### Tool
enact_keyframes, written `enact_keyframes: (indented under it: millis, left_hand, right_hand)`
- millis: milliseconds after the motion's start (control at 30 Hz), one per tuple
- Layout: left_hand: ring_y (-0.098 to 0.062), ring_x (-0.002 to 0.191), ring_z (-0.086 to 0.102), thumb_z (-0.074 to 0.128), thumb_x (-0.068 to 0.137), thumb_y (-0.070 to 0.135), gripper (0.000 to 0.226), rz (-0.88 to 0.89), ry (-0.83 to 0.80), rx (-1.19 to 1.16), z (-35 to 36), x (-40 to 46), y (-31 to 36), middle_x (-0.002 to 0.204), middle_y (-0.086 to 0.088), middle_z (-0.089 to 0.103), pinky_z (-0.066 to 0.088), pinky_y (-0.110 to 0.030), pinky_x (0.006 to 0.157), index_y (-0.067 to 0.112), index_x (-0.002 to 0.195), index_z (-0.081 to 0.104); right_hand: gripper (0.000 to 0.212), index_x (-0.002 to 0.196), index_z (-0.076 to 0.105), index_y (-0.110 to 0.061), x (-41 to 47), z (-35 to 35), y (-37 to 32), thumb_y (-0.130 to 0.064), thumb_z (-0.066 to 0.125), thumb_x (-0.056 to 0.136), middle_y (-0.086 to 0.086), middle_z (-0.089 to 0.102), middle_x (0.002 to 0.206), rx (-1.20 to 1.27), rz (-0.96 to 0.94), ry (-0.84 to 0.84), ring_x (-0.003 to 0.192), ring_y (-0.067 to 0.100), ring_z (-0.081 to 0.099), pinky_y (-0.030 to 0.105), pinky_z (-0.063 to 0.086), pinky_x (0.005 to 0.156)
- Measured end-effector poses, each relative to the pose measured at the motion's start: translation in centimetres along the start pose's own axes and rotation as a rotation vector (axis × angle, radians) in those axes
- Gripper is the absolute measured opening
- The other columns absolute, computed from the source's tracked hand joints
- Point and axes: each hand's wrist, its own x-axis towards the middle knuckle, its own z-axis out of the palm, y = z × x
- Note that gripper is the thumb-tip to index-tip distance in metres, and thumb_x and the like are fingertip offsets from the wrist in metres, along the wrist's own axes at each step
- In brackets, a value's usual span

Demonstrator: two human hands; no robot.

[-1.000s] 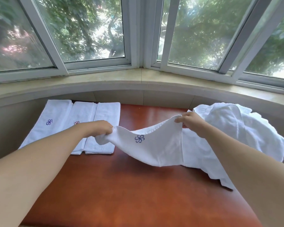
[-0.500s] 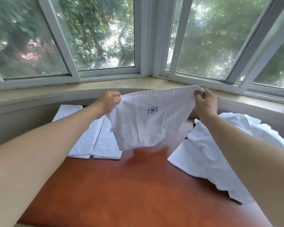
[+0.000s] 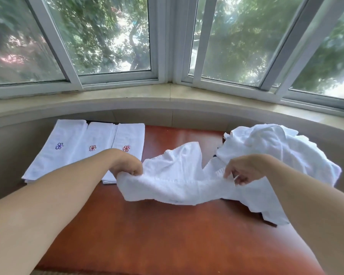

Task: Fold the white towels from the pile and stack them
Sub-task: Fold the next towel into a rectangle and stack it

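Item: white towel [image 3: 179, 187], slack, long axis running left to right across the red-brown table [image 3: 167, 241]. Left hand [image 3: 128, 167] grips its left end; right hand [image 3: 244, 169] pinches the right end, beside the unfolded pile [image 3: 276, 151]. Three folded towels [image 3: 83, 149] lie far left, nearer the left hand; a fold likely comes next

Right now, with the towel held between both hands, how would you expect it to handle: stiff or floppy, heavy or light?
Probably floppy: the towel sags and bunches between the left hand and right hand. Likely light, since fingertip pinches seem to carry it. It should not slide freely; its lower edge drapes onto the table.
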Motion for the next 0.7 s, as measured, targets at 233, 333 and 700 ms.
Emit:
enact_keyframes:
  millis: [233, 333, 700]
  left_hand:
    - [-0.024, 0.077, 0.047, 0.039, 0.097, 0.011, 0.018, 0.332, 0.847, 0.192, -3.8, -1.6, 3.1, 0.091, -0.006, 0.054, 0.036, -0.031, 0.067, 0.015, 0.089, 0.055]
    - [-0.032, 0.098, 0.06, 0.038, 0.1, 0.007, 0.03, 0.472, 1.181, -0.008, -5.5, -3.6, 4.3, 0.112, -0.008, 0.065, 0.044, -0.035, 0.078, 0.014, 0.115, 0.063]
    - [-0.032, 0.106, 0.059, 0.039, 0.096, 0.001, 0.032, 0.805, 1.53, -0.134, -6.8, -13.5, 7.8, 0.115, -0.012, 0.068, 0.043, -0.034, 0.085, 0.006, 0.112, 0.067]
  right_hand:
    - [0.019, 0.112, 0.066, -0.005, -0.4, -1.8, -3.1, -0.018, 0.062, 0.098, 0.008, 0.064, 0.109, 0.436, -0.483, 0.55, 0.074, 0.015, 0.068, 0.023, 0.055, 0.067]
    - [0.008, 0.097, 0.066, -0.008, -2.1, -2.5, -5.8, -0.009, 0.059, 0.101, 0.013, 0.066, 0.105, 0.862, -0.771, 0.572, 0.087, 0.02, 0.073, 0.032, 0.059, 0.093]
    - [0.014, 0.085, 0.059, -0.007, -11.4, -3.7, -9.1, 0.005, 0.056, 0.092, 0.014, 0.059, 0.094, 1.303, -1.099, 0.62, 0.098, 0.027, 0.066, 0.032, 0.058, 0.095]
